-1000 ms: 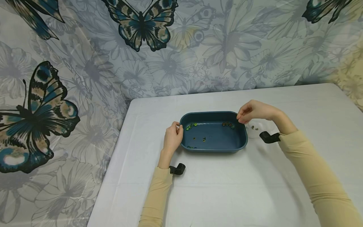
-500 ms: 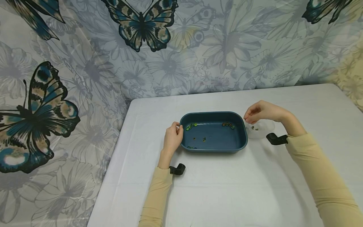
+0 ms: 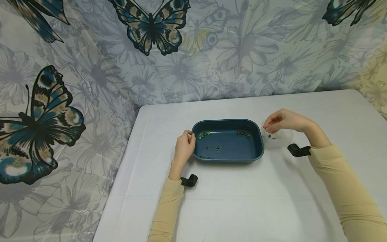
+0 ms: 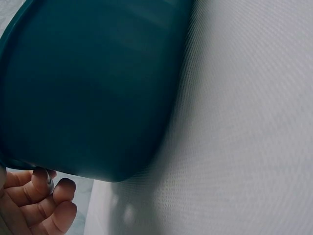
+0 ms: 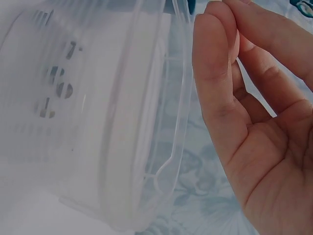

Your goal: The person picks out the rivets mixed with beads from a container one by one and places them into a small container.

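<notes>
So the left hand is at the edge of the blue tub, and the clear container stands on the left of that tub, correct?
Not quite: the clear container stands on the right of the blue tub, as the head view shows. The left hand is at the tub's edge, as you say.

A white cloth (image 3: 229,205) covered the counter (image 3: 157,134), whose far corners looked rounded. Beyond its far and left edges rose a patterned wall covering (image 3: 242,50), slightly creased, with pale grey flowers throughout. A teal, beige and black butterfly (image 3: 152,28) showed above the far left part, and a larger butterfly (image 3: 30,124) beyond the left edge. Yellowish blooms (image 3: 373,84) coloured the covering by the far right corner. Light was even, casting soft shadows (image 3: 305,188) near the right edge.
</notes>
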Available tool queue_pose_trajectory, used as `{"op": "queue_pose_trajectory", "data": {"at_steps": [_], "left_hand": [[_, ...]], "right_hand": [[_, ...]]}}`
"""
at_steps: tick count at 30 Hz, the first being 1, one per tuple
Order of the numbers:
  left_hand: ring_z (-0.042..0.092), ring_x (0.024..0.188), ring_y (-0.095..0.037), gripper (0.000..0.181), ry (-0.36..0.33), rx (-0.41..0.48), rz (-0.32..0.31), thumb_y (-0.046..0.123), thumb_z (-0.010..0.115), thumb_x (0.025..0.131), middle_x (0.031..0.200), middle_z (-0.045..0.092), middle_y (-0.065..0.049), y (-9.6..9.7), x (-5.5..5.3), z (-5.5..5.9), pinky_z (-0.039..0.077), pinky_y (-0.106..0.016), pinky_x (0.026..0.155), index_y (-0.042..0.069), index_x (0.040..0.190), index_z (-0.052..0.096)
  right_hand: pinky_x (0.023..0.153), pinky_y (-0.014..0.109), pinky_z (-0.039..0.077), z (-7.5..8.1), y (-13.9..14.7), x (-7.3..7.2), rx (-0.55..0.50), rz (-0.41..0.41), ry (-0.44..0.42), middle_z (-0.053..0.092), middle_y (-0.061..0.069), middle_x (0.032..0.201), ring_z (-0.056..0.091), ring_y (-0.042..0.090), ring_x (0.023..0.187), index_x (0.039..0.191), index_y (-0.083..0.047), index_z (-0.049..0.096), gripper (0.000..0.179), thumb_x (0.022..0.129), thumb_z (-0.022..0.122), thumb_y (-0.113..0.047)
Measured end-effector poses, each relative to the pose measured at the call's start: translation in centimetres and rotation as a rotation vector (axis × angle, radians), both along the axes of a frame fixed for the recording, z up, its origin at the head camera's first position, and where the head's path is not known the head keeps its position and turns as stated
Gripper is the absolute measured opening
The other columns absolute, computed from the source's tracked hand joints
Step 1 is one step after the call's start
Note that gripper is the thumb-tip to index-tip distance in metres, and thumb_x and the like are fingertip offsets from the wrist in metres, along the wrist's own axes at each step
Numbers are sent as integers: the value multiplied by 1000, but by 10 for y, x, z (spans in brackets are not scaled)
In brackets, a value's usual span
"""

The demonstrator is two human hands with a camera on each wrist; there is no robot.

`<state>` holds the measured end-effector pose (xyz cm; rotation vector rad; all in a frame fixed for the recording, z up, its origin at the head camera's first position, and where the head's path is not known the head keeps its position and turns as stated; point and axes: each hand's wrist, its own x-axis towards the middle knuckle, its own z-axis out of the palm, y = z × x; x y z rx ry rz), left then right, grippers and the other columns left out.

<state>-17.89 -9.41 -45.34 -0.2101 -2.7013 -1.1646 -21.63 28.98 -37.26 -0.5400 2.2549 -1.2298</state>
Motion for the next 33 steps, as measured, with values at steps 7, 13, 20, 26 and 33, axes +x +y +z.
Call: {"op": "queue_pose_trajectory", "data": {"at_steps": [7, 13, 20, 26, 33], "left_hand": [[39, 44, -11, 22, 12, -3, 0, 16, 48, 96, 55, 44, 0, 0, 0, -1, 33, -24, 45, -3, 104, 58], [38, 44, -11, 22, 18, -7, 0, 15, 48, 96, 55, 43, 1, 0, 0, -1, 33, -24, 45, -3, 103, 59], [39, 44, -11, 22, 20, -1, -5, 15, 48, 96, 55, 44, 1, 0, 0, -1, 33, -24, 44, -3, 102, 58], [39, 44, -11, 22, 21, -2, -5, 15, 48, 96, 55, 44, 0, 0, 0, 0, 33, -23, 44, -3, 102, 59], [39, 43, -11, 21, 23, 0, -10, 15, 48, 96, 55, 43, 1, -1, 0, 0, 33, -24, 44, -3, 102, 58]], "right_hand": [[72, 34, 52, -2, 5, 2, 8, -18, 12, 67, 12, 86, 65, 22, 78, 98, 11, 61, 21, 86, 64, -6], [73, 35, 52, -4, 9, 3, 9, -20, 2, 66, 14, 89, 65, 22, 79, 100, 12, 60, 22, 87, 63, -6], [71, 33, 52, -3, 13, 5, -14, -24, 23, 66, 11, 87, 65, 21, 79, 99, 13, 59, 21, 87, 62, -4], [71, 32, 52, -2, 16, 6, -8, -36, 24, 67, 11, 88, 65, 20, 79, 99, 13, 59, 21, 87, 62, -5], [72, 33, 52, -3, 19, 5, 1, -50, 15, 67, 8, 88, 65, 20, 79, 101, 14, 59, 23, 88, 62, -5]]}}
